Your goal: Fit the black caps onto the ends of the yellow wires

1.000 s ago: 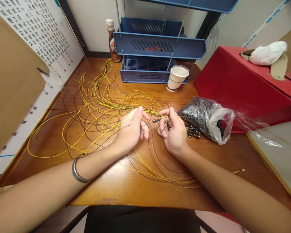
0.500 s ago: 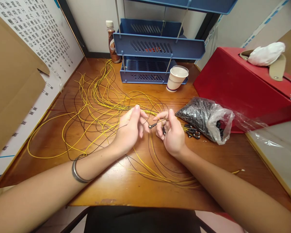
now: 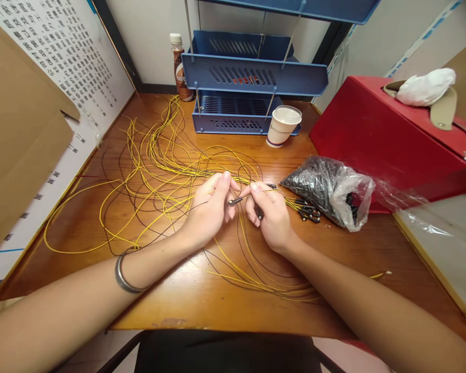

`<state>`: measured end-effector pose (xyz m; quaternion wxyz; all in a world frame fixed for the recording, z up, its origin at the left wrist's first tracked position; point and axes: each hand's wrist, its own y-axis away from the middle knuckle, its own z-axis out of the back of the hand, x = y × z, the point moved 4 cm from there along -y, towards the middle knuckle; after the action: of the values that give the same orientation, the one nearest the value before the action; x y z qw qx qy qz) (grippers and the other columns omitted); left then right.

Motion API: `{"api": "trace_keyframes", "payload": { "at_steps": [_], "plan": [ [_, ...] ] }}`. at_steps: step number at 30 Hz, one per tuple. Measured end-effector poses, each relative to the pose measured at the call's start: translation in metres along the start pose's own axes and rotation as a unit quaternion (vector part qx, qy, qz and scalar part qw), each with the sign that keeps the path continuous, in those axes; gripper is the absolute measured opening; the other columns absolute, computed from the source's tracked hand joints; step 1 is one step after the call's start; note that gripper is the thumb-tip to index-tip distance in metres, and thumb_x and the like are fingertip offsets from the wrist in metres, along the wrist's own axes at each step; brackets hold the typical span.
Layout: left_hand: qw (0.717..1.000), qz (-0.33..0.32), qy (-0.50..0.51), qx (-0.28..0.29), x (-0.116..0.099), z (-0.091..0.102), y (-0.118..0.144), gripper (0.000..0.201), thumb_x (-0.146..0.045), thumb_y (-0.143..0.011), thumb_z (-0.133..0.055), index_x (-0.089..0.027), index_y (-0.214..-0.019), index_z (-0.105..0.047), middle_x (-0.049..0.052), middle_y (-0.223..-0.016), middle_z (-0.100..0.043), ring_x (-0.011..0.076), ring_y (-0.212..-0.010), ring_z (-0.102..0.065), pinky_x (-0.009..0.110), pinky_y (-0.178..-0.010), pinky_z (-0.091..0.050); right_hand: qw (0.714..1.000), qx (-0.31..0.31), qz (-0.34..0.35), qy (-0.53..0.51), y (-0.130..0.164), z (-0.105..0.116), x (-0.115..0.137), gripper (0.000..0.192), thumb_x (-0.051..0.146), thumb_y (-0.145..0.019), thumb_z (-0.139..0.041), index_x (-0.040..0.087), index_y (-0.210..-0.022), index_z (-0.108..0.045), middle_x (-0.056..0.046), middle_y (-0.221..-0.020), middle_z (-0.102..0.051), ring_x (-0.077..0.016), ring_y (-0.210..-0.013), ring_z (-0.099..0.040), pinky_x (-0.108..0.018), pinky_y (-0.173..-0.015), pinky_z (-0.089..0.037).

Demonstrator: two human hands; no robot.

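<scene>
My left hand [image 3: 212, 207] and my right hand [image 3: 270, 215] meet at the middle of a wooden desk [image 3: 202, 295]. Between their fingertips is a small black connector piece [image 3: 235, 200] on a thin wire; the right thumb and forefinger pinch it and the left fingertips touch its other end. The left hand's fingers are curled around thin wire strands. A second small black piece [image 3: 259, 212] is tucked in the right hand's lower fingers. Loose yellow and dark wires [image 3: 159, 166] spread across the desk under both hands. A metal bangle [image 3: 121, 272] circles my left wrist.
A clear plastic bag of black connector pieces [image 3: 326, 189] lies right of my hands, a few pieces spilled beside it. A red box [image 3: 380, 129] stands behind it. Blue stacked trays [image 3: 252, 77], a paper cup [image 3: 282, 126] and a bottle [image 3: 178, 65] stand at the back. Cardboard [image 3: 19, 129] leans at the left.
My right hand has moved left with the black piece, closing the gap until its tip meets my left hand's fingers. The left hand has barely shifted.
</scene>
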<state>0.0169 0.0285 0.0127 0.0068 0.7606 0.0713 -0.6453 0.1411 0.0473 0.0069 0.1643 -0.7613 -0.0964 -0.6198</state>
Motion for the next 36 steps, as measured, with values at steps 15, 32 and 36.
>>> {"api": "trace_keyframes", "payload": {
  "at_steps": [15, 32, 36],
  "plan": [
    [0.996, -0.032, 0.008, -0.086, -0.007, 0.007, 0.0, 0.042, -0.057, -0.099, -0.049, -0.02, -0.081, -0.054, -0.008, -0.04, -0.045, 0.0067, -0.031, -0.038, 0.018, -0.036, -0.029, 0.998, -0.062, -0.014, -0.011, 0.001, 0.002, 0.002, 0.045, 0.063, -0.09, -0.056, 0.02, -0.077, -0.06, 0.006, -0.044, -0.047, -0.008, -0.037, -0.033, -0.024, -0.037, -0.019],
    [0.998, 0.017, -0.052, 0.015, -0.001, 0.002, 0.001, 0.036, -0.043, -0.101, -0.048, -0.018, -0.077, -0.057, -0.004, -0.042, -0.053, 0.0076, -0.037, -0.046, 0.02, -0.045, -0.036, 0.991, -0.126, 0.02, -0.039, 0.001, 0.014, -0.012, 0.045, 0.048, -0.099, -0.039, 0.02, -0.086, -0.07, -0.001, -0.077, -0.064, -0.0091, -0.049, -0.049, -0.026, -0.047, -0.035],
    [0.999, 0.014, -0.026, 0.024, -0.004, 0.001, 0.002, 0.039, -0.046, -0.098, -0.052, -0.018, -0.071, -0.055, -0.004, -0.04, -0.05, 0.0074, -0.035, -0.043, 0.021, -0.043, -0.034, 0.987, -0.151, 0.014, -0.046, 0.0, 0.015, -0.011, 0.043, 0.047, -0.099, -0.04, 0.02, -0.081, -0.068, -0.002, -0.074, -0.064, -0.0105, -0.051, -0.05, -0.026, -0.049, -0.04]
  ]
}}
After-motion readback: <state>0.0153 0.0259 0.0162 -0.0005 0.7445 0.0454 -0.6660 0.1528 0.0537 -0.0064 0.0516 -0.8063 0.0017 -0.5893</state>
